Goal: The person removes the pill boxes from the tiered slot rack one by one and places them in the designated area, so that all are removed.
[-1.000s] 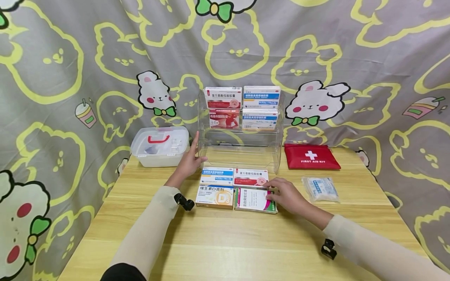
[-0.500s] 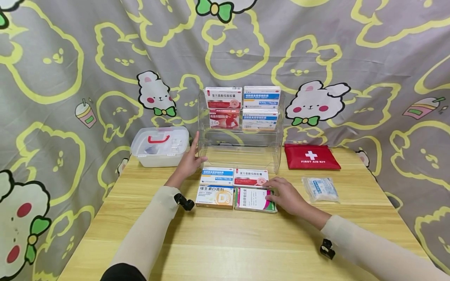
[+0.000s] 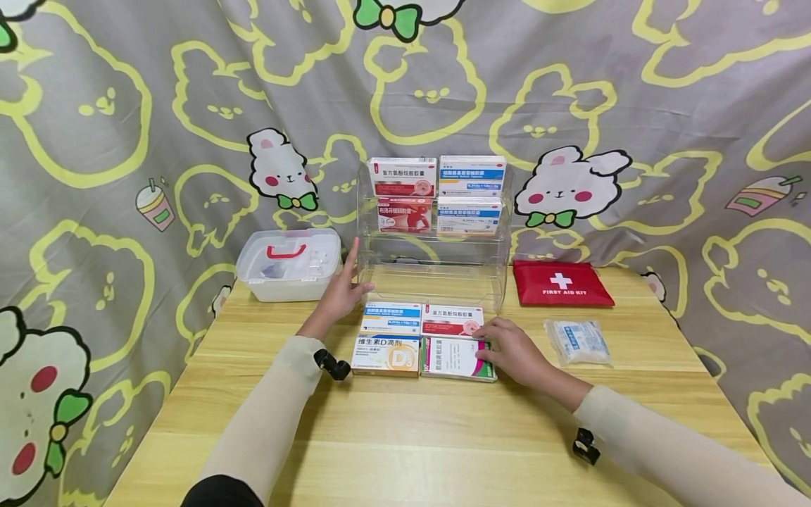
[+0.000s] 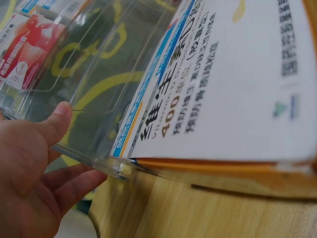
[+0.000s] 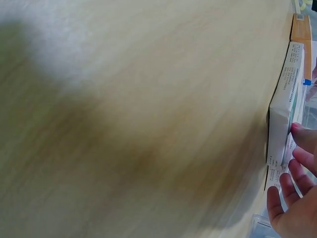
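Note:
My left hand [image 3: 342, 290] is at the left side of a clear acrylic rack [image 3: 437, 268], its fingers extended along the side panel and thumb toward the front. In the left wrist view, the thumb overlaps the panel's edge. My right hand [image 3: 516, 352] touches a white, magenta and green medicine box [image 3: 453, 358] with the thumb, fingertips near a red-and-white capsule box [image 3: 448, 320]. The right wrist view shows its other fingers loosely bent beside the boxes. Left of these lie a vitamin D drops box [image 3: 383, 355] and a blue-and-white box [image 3: 389, 318].
Two boxes stand on each of the rack's two upper tiers, including a red ibuprofen box [image 3: 405, 215]. A lidded plastic case [image 3: 288, 264] sits left. To the right lie a red first aid pouch [image 3: 562, 284] and a clear packet [image 3: 578, 342]. A patterned curtain [image 3: 431, 84] hangs behind.
My right hand has shifted slightly left, and the magenta-and-green box and the vitamin D box have slid a little left with it. My left hand has stayed put.

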The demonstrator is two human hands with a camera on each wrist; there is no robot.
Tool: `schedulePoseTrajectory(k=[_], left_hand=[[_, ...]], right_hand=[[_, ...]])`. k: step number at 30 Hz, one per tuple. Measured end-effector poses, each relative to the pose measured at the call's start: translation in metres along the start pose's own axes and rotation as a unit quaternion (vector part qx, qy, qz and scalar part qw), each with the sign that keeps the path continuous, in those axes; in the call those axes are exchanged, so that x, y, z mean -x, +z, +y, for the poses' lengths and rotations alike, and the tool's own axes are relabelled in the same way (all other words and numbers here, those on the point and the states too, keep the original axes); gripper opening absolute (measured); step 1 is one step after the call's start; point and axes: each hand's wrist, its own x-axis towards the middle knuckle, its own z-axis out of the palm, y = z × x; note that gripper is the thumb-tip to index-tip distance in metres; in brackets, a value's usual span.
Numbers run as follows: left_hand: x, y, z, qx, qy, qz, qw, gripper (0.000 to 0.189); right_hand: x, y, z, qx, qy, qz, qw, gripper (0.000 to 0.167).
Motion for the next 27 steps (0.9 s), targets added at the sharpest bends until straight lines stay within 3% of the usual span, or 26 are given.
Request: schedulePoseTrajectory(k=[10,18,27], left_hand=[[0.0,0.0,-0.001,0.001,0.003,-0.003,1.0,0.11],[0.0,0.0,-0.002,0.0,-0.003,-0.003,1.0,0.111],[0.001,0.0,0.0,0.002,-0.003,0.0,1.0,0.113]], right_hand=[[-0.014,-0.008,-0.004,0.003,-0.012,0.011,0.9999,0.031],[-0.044,-0.029,-0.017,-0.008,-0.003,0.015,0.9999,0.036],[-0.082,-0.051,-0.035,-0.007,-0.03,0.037,0.9988,0.036]])
